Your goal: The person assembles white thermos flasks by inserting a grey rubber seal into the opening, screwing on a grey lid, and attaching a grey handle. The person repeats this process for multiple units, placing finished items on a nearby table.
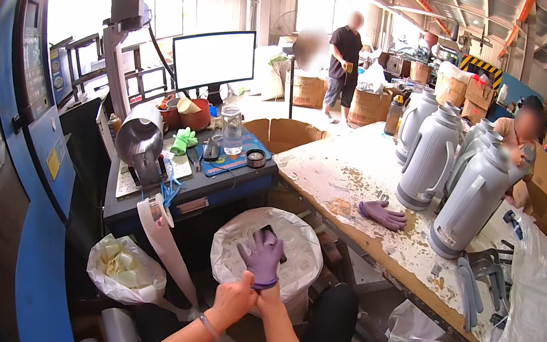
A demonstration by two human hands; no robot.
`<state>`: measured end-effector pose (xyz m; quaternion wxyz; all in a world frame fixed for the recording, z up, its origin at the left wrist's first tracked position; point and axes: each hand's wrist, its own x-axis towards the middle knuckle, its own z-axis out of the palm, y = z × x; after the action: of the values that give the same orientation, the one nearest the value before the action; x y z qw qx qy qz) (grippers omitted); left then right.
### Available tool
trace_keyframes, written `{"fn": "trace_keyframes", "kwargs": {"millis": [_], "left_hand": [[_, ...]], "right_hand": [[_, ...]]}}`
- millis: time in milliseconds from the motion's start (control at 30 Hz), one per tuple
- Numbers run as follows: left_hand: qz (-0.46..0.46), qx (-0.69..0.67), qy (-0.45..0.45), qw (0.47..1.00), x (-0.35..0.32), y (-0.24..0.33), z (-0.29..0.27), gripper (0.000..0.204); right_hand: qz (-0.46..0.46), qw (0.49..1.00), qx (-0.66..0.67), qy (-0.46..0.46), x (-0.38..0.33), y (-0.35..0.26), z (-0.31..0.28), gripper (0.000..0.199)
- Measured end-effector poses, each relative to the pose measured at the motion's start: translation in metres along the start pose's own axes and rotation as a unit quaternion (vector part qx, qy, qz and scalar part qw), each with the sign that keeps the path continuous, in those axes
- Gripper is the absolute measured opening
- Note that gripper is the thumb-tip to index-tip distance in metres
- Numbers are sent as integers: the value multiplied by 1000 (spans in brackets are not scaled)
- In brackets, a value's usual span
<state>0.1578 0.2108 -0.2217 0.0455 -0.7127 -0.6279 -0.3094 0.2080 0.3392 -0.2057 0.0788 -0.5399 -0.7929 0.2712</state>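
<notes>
A purple work glove (264, 258) with dark patches at its fingers covers my right hand (261, 266), whose fingers are spread over a white-lined bin (307, 251). My bare left hand (235, 302) is closed at the glove's cuff, its thumb pointing up beside the wrist. A band circles my left wrist. Clear, ring-like pieces fill the bin beneath the glove. A second purple glove (384, 215) lies flat on the worn white table (330, 173) to the right.
Several grey vacuum flasks (472, 202) stand on the table near dark handles (486, 273) and a plastic bag (538, 306). At left are a monitor (214, 60), a tape roll (156, 210) and a small lined bin (125, 269). Two people are farther off.
</notes>
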Motion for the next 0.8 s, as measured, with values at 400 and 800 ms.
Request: {"fn": "trace_keyframes", "kwargs": {"millis": [400, 800], "left_hand": [[152, -107, -201, 962, -15, 33, -27, 27], [157, -109, -191, 963, -52, 35, -24, 22]], "right_hand": [[-191, 542, 818, 23, -39, 63, 38, 41], [-182, 811, 536, -147, -47, 41, 70, 68]]}}
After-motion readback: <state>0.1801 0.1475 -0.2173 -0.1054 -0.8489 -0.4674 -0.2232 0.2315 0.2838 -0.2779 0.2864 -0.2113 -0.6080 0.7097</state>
